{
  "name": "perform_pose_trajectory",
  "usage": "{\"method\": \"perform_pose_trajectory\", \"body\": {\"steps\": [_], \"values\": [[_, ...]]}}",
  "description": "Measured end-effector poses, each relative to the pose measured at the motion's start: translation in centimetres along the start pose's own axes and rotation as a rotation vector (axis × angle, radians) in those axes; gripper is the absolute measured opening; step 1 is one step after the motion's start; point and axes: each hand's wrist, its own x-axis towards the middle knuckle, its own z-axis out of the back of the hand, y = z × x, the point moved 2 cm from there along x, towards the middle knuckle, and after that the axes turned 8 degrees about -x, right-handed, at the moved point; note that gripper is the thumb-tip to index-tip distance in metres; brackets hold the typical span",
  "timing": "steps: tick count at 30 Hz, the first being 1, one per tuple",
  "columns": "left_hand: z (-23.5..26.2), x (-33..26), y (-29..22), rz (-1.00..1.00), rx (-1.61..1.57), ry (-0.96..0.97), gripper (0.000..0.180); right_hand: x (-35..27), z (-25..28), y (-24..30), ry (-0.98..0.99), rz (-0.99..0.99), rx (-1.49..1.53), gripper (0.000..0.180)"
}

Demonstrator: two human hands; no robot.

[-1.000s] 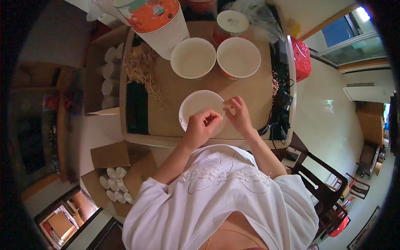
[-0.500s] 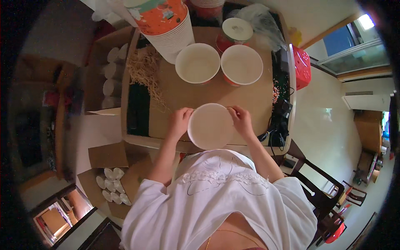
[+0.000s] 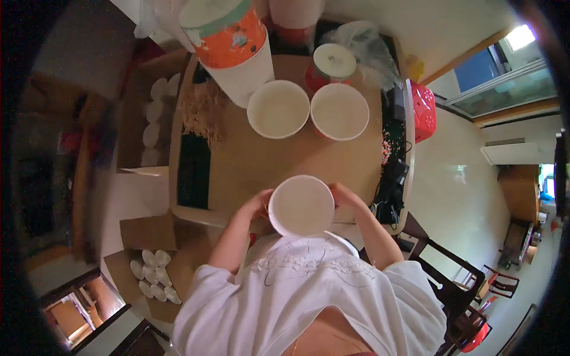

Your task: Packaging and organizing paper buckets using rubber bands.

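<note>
A white-rimmed paper tub (image 3: 301, 206) is held between my hands close to my body, over the near table edge. Its open mouth faces up, and the inside looks bare. My left hand (image 3: 259, 203) grips its left side, with the fingers partly hidden behind the wall. On the opposite side, my right hand (image 3: 342, 194) is closed against the tub, its fingertips out of sight. Farther off, a left paper tub (image 3: 278, 110) and a right paper tub (image 3: 339, 111) stand side by side on the cardboard sheet (image 3: 255, 163), both open at the top.
A tall stack of orange and white tubs (image 3: 240, 59) leans at the back left beside shredded paper strips (image 3: 205, 113). Behind the right tub are a lidded tub (image 3: 334, 61) and a clear plastic bag (image 3: 365, 50). Black cables (image 3: 389, 193) lie along the right edge.
My hands and the held tub have come nearer my body. The whole view has shifted slightly, so the table things appear lower.
</note>
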Motion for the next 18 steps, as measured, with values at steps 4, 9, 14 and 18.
{"method": "perform_pose_trajectory", "body": {"steps": [4,9,14,18], "values": [[-9.4,-5.9,-5.9,-0.371,0.552,-0.278,0.051,-7.4,4.0,6.2,-0.365,0.727,0.157,0.028],[-21.8,-10.2,-16.7,-1.059,0.908,-0.126,0.084,-17.4,13.9,17.5,-0.568,0.894,0.069,0.052],[-28.6,-6.6,-27.9,-1.344,1.073,-0.131,0.070,-10.9,26.0,21.6,-0.906,1.069,0.008,0.050],[-27.3,-1.7,-32.6,-1.687,1.448,-0.310,0.074,-7.8,27.1,24.4,-1.227,0.963,-0.190,0.044]]}}
